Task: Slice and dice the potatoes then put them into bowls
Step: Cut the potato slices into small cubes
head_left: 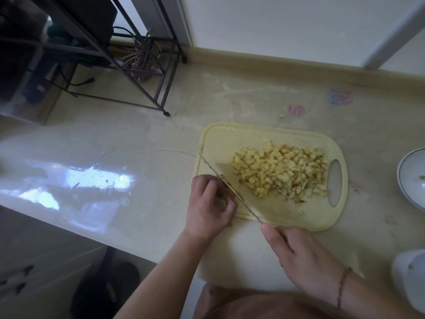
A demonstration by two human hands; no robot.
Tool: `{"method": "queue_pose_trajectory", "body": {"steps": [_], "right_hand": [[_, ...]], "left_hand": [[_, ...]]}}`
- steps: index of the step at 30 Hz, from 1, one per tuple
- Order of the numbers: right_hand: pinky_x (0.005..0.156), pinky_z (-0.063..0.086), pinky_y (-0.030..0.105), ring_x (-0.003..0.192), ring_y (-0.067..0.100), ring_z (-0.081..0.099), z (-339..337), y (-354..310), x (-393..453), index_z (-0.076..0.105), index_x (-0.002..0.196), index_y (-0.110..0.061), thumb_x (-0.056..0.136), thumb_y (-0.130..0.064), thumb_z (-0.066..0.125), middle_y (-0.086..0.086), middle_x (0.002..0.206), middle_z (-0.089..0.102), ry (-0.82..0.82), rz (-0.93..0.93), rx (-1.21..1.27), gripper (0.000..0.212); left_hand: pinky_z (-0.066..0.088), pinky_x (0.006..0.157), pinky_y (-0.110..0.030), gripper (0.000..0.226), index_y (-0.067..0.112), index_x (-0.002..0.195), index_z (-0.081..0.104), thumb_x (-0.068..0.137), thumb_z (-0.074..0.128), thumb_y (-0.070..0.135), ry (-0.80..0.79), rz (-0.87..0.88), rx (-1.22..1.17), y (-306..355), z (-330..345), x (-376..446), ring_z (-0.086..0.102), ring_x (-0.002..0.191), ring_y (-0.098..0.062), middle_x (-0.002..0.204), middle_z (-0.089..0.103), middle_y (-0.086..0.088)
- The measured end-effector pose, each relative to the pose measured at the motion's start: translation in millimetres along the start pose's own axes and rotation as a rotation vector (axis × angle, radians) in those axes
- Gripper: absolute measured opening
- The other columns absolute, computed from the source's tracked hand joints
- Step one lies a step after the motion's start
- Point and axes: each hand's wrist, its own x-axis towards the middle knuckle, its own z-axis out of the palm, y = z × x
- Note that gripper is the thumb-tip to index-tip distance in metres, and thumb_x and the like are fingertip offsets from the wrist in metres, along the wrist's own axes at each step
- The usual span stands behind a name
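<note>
Nearest the viewer, the right hand (301, 256) grips the handle of a kitchen knife (230, 187), forefinger extended along the spine; the handle itself is hidden inside the fist. Its blade runs diagonally up and to the left across the near-left corner of a pale yellow cutting board (271, 137). Against the blade's left side, the left hand (210, 204) curls its fingers over a small remaining piece of potato (226, 192), mostly concealed beneath the knuckles, brown skin just showing. To the right, well apart from the blade, a heap of diced potato (280, 172) covers the board's middle and reaches the edge of its oval handle hole. A white bowl (411, 178) stands on the countertop (138, 139) right of the board, partly out of frame; a few stray bits lie on the counter beyond the board.

Step in hand, by judgement: dicing the final piece; most cutting appears done. The next stroke calls for tucked fingertips, since so little potato remains to hold. Transfer to the bowl is not yet begun.
</note>
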Motion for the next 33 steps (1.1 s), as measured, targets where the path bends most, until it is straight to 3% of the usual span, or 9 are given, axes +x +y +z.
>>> {"method": "queue_pose_trajectory", "body": {"steps": [4,8,12,14,20,27,33], "right_hand": [[0.056,0.036,0.031,0.048,0.008,0.036,2.0,-3.8,3.3,0.036,0.056,-0.011,0.085,-0.075,0.016,0.002,0.049,0.038,-0.010,0.033,-0.002,0.073],[0.049,0.031,0.028,0.044,0.010,0.034,4.5,-15.7,25.6,0.033,0.053,-0.017,0.082,-0.071,0.018,-0.002,0.045,0.034,-0.039,0.024,-0.030,0.063],[0.055,0.042,0.035,0.045,0.013,0.045,0.0,-13.4,32.8,0.040,0.053,-0.017,0.085,-0.070,0.019,-0.001,0.047,0.046,-0.035,0.037,-0.019,0.065],[0.057,0.043,0.039,0.045,0.011,0.043,-4.2,-9.0,32.2,0.040,0.054,-0.016,0.085,-0.076,0.017,-0.001,0.047,0.044,-0.030,0.045,-0.001,0.071],[0.053,0.040,0.038,0.044,0.010,0.035,-7.4,-13.0,23.8,0.038,0.057,-0.014,0.076,-0.083,0.017,-0.002,0.048,0.037,-0.075,0.036,0.045,0.074],[0.061,0.043,0.037,0.053,0.024,0.053,-3.2,-14.9,9.3,0.040,0.059,-0.004,0.079,-0.080,0.018,0.017,0.057,0.054,-0.039,0.014,0.006,0.082],[0.060,0.042,0.035,0.051,0.020,0.049,-1.1,-11.3,4.7,0.042,0.059,-0.004,0.079,-0.079,0.016,0.014,0.053,0.050,-0.046,0.023,-0.022,0.083]], "left_hand": [[0.049,0.074,-0.034,0.020,0.001,0.080,0.062,0.068,0.077,-0.002,-0.002,0.027,-0.011,0.5,-1.0,1.5,0.050,0.087,-0.021,0.095,0.045,0.004],[0.045,0.074,-0.029,0.010,0.002,0.075,0.058,0.075,0.066,0.009,0.011,0.052,-0.009,2.4,-1.2,2.7,0.048,0.082,-0.022,0.091,0.043,0.003],[0.043,0.075,-0.025,0.011,0.006,0.081,0.058,0.076,0.066,0.012,0.014,0.047,-0.020,0.4,-0.9,1.3,0.049,0.082,-0.023,0.092,0.044,0.003],[0.044,0.076,-0.026,0.010,0.004,0.081,0.061,0.076,0.066,0.012,0.012,0.033,-0.013,0.0,-0.9,0.6,0.050,0.084,-0.022,0.093,0.044,0.003],[0.048,0.083,-0.027,0.010,-0.001,0.084,0.066,0.080,0.064,0.007,0.044,0.040,-0.009,-1.6,-4.0,-4.0,0.057,0.093,-0.022,0.101,0.054,-0.001],[0.052,0.079,-0.032,0.011,0.000,0.083,0.069,0.074,0.073,-0.006,0.041,0.005,-0.003,-1.6,-2.8,-6.2,0.059,0.087,-0.021,0.089,0.065,-0.007],[0.051,0.074,-0.033,0.016,0.001,0.079,0.066,0.070,0.074,-0.009,0.054,0.006,-0.035,-3.4,-1.6,-4.8,0.059,0.083,-0.022,0.088,0.064,-0.007]]}}
